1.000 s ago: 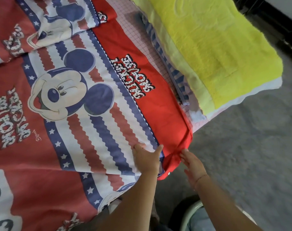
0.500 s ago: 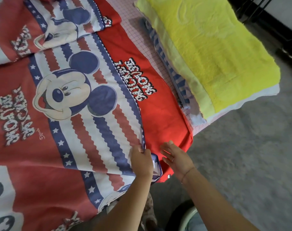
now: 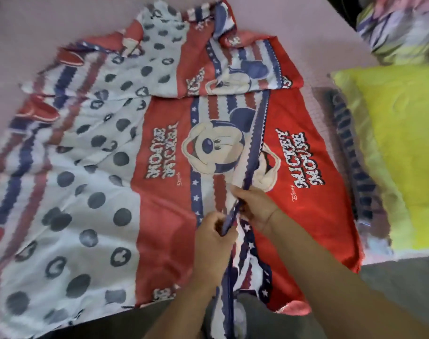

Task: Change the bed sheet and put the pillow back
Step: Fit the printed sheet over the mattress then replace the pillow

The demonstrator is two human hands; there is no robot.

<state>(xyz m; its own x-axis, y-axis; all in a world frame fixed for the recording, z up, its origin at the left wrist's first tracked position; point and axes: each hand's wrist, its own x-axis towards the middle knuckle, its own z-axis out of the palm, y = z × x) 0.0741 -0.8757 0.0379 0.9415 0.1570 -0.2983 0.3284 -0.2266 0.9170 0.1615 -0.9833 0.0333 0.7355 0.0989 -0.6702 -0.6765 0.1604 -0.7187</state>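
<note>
I am looking down from the head camera, and blur is softening much of the frame. In the upper left, the pale pink bed [image 3: 49, 25] is showing bare. Spreading over it from the left edge to right of centre is the red, white and blue cotton bed sheet [image 3: 159, 211] printed with a cartoon mouse. Its left part is lying white with dark dots, its middle and right part red, and its far end is lying rumpled at the top centre.

At lower centre my left hand [image 3: 213, 241] is curling its fingers around the sheet's blue scalloped border [image 3: 256, 143], which is running as a raised ridge up towards the centre. Just right of it and a little higher, my right hand [image 3: 255, 206] is pinching that same border, fingers bent over the fold. The two hands are working close together, almost touching.

Right of the sheet, a blue-and-white striped cloth [image 3: 350, 148] is lying along its edge, with the bright yellow terry-covered pillow [image 3: 392, 143] resting on it at the right of the frame. In the upper right corner a multicoloured bundle [image 3: 399, 28] is sitting, too blurred to identify. The grey floor [image 3: 404, 277] is showing at lower right.
</note>
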